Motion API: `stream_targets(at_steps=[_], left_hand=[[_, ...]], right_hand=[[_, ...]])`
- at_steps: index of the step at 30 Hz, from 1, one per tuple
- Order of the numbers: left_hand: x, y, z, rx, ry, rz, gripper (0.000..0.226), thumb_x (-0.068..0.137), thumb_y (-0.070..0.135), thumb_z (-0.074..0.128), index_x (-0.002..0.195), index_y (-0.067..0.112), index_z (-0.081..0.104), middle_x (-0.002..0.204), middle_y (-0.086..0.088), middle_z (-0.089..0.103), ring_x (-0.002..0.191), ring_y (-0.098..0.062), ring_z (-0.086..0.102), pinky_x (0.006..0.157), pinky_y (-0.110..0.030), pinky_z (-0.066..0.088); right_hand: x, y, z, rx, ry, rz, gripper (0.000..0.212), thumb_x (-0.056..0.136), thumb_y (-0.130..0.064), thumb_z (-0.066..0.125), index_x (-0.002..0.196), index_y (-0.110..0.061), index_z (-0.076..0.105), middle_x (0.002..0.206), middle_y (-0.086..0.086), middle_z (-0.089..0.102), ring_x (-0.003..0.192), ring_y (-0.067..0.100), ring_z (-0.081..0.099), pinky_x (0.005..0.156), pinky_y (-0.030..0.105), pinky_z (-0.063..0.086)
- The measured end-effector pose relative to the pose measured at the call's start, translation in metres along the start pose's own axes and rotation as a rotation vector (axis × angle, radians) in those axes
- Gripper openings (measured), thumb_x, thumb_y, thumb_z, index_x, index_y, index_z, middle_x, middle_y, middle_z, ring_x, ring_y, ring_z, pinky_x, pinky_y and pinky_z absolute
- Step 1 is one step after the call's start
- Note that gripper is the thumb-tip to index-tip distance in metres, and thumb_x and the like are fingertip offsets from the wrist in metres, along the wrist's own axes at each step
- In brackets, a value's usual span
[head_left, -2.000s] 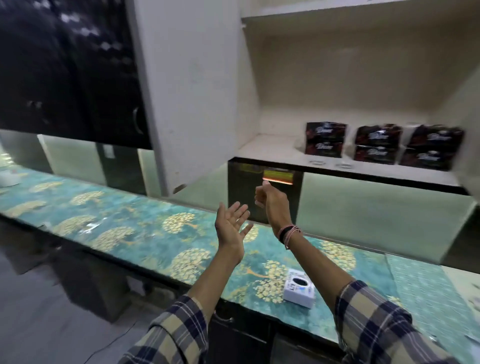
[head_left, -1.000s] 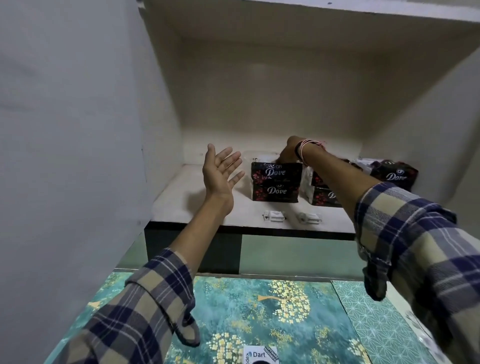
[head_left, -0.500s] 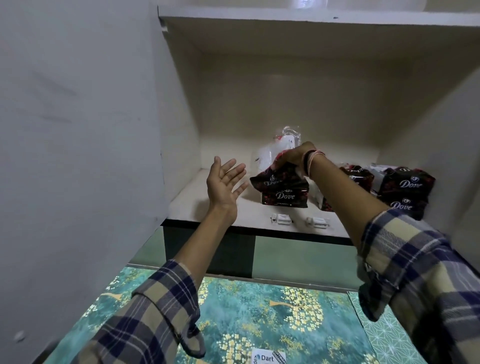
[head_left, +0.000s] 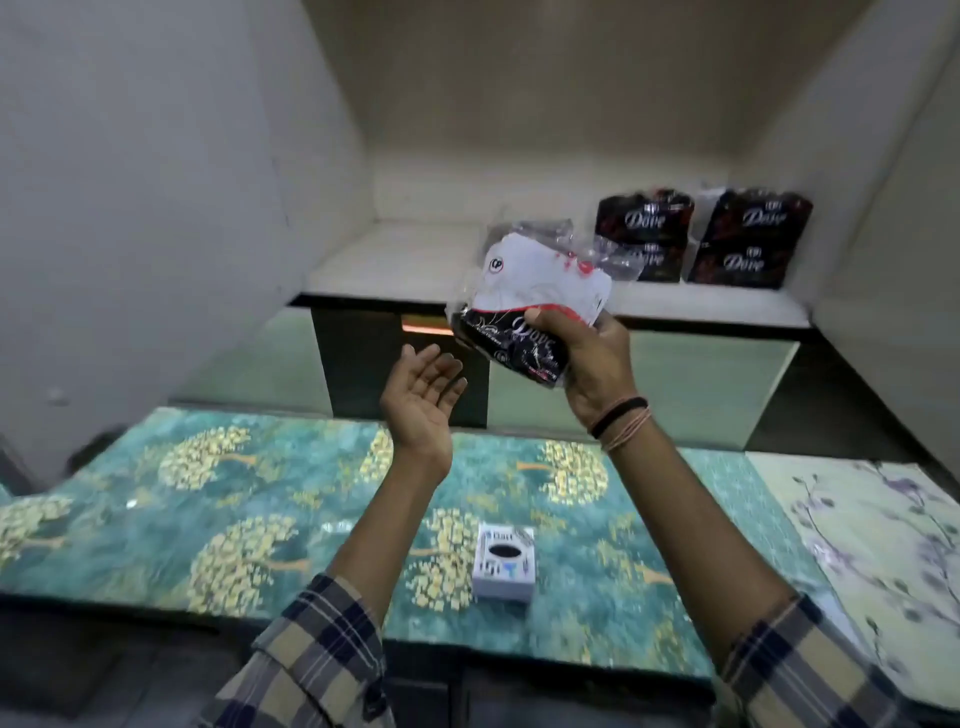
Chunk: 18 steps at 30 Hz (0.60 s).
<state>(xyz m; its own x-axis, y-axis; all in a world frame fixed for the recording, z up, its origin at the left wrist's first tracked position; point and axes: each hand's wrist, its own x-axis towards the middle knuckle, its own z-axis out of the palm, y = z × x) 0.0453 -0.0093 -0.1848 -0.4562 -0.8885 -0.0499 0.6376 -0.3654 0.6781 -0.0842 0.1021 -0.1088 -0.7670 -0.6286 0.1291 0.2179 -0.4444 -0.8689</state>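
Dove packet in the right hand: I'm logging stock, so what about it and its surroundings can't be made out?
Head view only:
1. packet: small print blurred; lower right corner hidden under the right hand.
2. left shelf stack: lower left part covered by the packet's clear wrap.
3. white box on the counter: print below the top word too small and blurred.

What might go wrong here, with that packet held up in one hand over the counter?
The right hand grips the Dove packet only at its lower end, and its plastic looks slick, so it may slip and drop onto the counter or the small white box below. The left hand is open but off to the side, apart from the packet, so it might not catch it.
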Motion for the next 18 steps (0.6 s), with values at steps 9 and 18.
stream_targets(at_steps=[9, 18], left_hand=[[-0.064, -0.114, -0.082, 0.081, -0.020, -0.359, 0.035, 0.098, 0.026, 0.064, 0.126, 0.005, 0.067, 0.115, -0.014, 0.073, 0.106, -0.027, 0.069, 0.094, -0.039, 0.056], [-0.003, -0.140, -0.157, 0.306, 0.145, -0.399, 0.040, 0.085, 0.003, 0.074, 0.122, -0.008, 0.066, 0.107, -0.021, 0.074, 0.097, -0.036, 0.072, 0.075, -0.039, 0.062]], right_hand=[[-0.071, 0.149, -0.084, -0.066, 0.168, 0.189, 0.050, 0.070, 0.003, 0.084, 0.116, 0.008, 0.063, 0.112, 0.026, 0.073, 0.099, 0.043, 0.072, 0.088, 0.054, 0.060], [-0.023, 0.191, -0.137, -0.337, 0.308, 0.184, 0.031, 0.088, -0.021, 0.071, 0.115, -0.005, 0.068, 0.100, 0.004, 0.068, 0.092, 0.019, 0.062, 0.086, 0.038, 0.054]])
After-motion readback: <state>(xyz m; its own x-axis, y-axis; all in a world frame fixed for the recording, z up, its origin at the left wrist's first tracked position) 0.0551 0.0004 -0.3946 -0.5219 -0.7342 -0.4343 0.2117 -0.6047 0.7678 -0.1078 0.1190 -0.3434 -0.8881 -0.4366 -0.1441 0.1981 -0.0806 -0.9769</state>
